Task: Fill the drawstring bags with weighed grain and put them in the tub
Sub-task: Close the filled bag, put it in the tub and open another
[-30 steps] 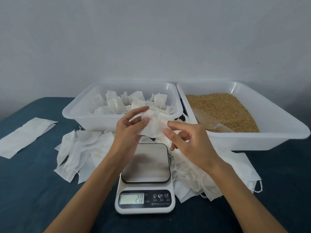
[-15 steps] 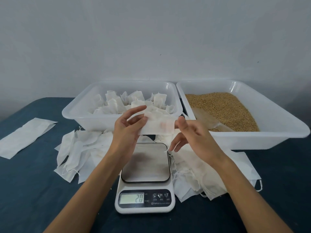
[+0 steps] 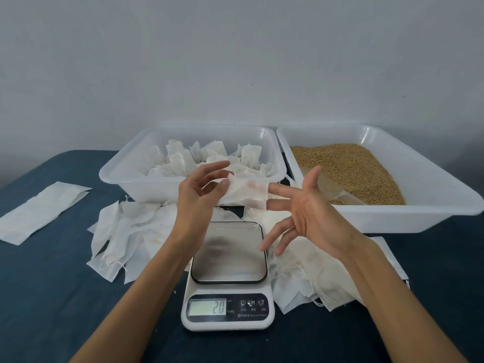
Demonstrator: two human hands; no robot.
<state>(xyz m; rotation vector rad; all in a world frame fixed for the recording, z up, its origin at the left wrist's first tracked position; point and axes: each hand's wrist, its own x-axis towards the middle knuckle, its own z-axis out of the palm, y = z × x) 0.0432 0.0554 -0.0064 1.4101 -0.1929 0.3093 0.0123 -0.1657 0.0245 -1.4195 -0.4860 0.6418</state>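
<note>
My left hand (image 3: pixel 196 203) pinches one end of an empty white drawstring bag (image 3: pixel 243 196), held above the scale (image 3: pixel 227 307). The straight index and middle fingers of my right hand (image 3: pixel 311 213) are pushed into the bag's other end, and its remaining fingers are spread. The scale's steel platform is bare and its display reads 2.0. Behind it on the left, the white tub (image 3: pixel 115 176) holds several filled bags. The right tub (image 3: pixel 445 197) holds brown grain (image 3: pixel 348 163) with a translucent scoop (image 3: pixel 327 186) lying in it.
Loose empty bags lie in a heap left of the scale (image 3: pixel 125 239) and in another heap to its right (image 3: pixel 301 279). A flat white packet (image 3: pixel 39 210) rests at the far left on the dark blue cloth. A pale wall stands behind the tubs.
The crumpled bag has been stretched out flat between my hands. My right hand turned palm up and slid two fingers into the bag's end.
</note>
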